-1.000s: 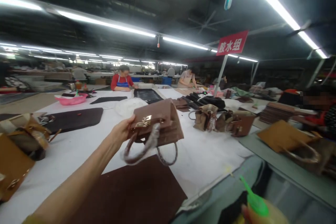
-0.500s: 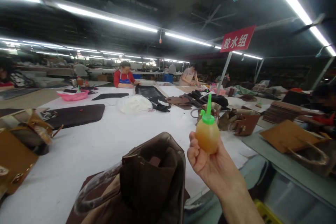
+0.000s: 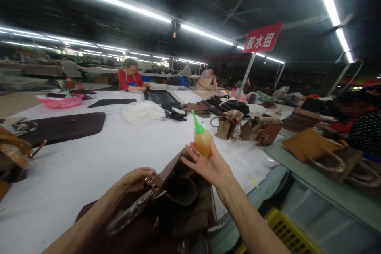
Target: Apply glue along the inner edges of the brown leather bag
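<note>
My right hand [image 3: 210, 164] holds a small squeeze bottle [image 3: 203, 141] of amber liquid, with a green cap and a thin green nozzle that points up and slightly left. The bottle rests in the palm against the thumb, and some fingers stretch out toward the handbag's far edge. The brown handbag [image 3: 190, 214] stands on the white table in front of me with its top open and dark lining inside. My left hand [image 3: 139, 179] grips the bag's left upper edge beside a metal buckle. A plastic-wrapped handle [image 3: 131, 212] hangs below that hand.
Brown handbags [image 3: 264, 130] stand at the right of the white table [image 3: 127, 151]. Dark leather panels [image 3: 68, 127], a white plastic bag [image 3: 143, 111] and a pink basin [image 3: 61, 102] lie farther off. A yellow crate [image 3: 285, 232] is low right. Co-workers sit across the table.
My left hand has come into view and taken hold of the bag's edge. The bottle has moved left and down, closer to the bag, and now leans left. The bag's top has shifted.
</note>
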The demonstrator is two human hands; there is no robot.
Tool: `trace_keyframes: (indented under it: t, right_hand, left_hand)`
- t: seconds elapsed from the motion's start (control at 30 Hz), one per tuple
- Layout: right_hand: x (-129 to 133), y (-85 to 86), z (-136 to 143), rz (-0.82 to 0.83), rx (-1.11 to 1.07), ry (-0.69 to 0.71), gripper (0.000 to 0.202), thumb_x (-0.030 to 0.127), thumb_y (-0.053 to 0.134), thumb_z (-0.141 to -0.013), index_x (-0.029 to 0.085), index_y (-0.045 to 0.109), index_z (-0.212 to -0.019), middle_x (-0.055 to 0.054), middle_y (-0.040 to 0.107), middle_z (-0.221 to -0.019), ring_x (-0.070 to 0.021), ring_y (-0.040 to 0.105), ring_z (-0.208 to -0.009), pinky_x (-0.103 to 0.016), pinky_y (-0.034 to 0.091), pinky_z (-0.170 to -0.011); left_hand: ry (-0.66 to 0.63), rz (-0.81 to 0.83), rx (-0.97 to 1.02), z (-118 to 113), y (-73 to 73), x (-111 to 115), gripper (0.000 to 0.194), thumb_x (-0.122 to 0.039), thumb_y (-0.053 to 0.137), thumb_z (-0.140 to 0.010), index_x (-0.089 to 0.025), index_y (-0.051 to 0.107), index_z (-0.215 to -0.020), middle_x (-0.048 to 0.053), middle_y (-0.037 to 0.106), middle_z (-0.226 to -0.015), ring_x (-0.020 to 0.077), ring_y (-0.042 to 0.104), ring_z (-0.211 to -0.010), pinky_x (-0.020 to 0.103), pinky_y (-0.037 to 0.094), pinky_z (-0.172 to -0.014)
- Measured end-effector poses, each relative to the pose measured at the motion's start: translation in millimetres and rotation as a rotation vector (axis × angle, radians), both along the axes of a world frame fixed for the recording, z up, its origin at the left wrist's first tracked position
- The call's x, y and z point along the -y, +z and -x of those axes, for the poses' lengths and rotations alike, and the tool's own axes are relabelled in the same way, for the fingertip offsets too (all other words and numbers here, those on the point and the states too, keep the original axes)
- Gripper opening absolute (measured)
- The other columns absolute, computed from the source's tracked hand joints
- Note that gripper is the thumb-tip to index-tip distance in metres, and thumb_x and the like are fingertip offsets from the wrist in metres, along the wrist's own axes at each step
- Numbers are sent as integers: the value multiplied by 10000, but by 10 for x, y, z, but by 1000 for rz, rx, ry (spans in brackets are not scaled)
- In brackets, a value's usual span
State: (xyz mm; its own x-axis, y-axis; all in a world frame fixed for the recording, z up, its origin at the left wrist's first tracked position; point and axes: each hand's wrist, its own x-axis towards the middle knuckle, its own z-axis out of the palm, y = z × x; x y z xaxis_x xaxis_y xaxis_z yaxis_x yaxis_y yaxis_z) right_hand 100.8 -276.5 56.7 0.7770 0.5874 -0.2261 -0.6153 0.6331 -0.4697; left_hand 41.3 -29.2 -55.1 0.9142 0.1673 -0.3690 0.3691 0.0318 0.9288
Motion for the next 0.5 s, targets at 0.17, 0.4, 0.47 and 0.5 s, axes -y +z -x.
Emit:
trace_keyframes:
  t: [0.17, 0.4, 0.47, 0.5]
  right_hand:
    - [-199, -228, -151, 14, -55, -37, 459, 548, 418, -900, 137, 619, -873, -80, 673, -852, -207, 611, -947, -509, 350, -978]
    - [-604, -140, -254, -67, -76, -10, 479, 575, 416, -889, 137, 606, -915, -73, 670, -876, -191, 612, -935, -382, 469, -856]
    - [-683, -90, -196, -87, -75, -15, 508, 581, 381, -900, 124, 602, -902, -74, 666, -843, -178, 620, -888, -311, 502, -764]
    - [-687, -59, -161, -86, -71, -22, 525, 579, 363, -907, 111, 601, -899, -83, 662, -826, -177, 623, -858, -294, 509, -719]
  left_hand:
    - [210, -159, 117, 115, 463, -237, 305, -404, 701, -561, -157, 587, -698, 27, 600, -726, 195, 564, -771, 301, 452, -753]
    - [-66, -809, 751, 689, 737, 994, 415, -268, 515, -785, -257, 512, -1199, 72, 555, -1252, 241, 544, -1116, 337, 494, -921]
    - [5, -939, 754, 614, 522, 1077, 522, -164, 434, -786, -229, 393, -1303, 95, 354, -1434, 262, 377, -1291, 425, 396, -1048]
    - [39, -978, 731, 535, 436, 1044, 530, -166, 422, -795, -211, 359, -1319, 118, 322, -1443, 275, 353, -1305, 464, 377, -1059]
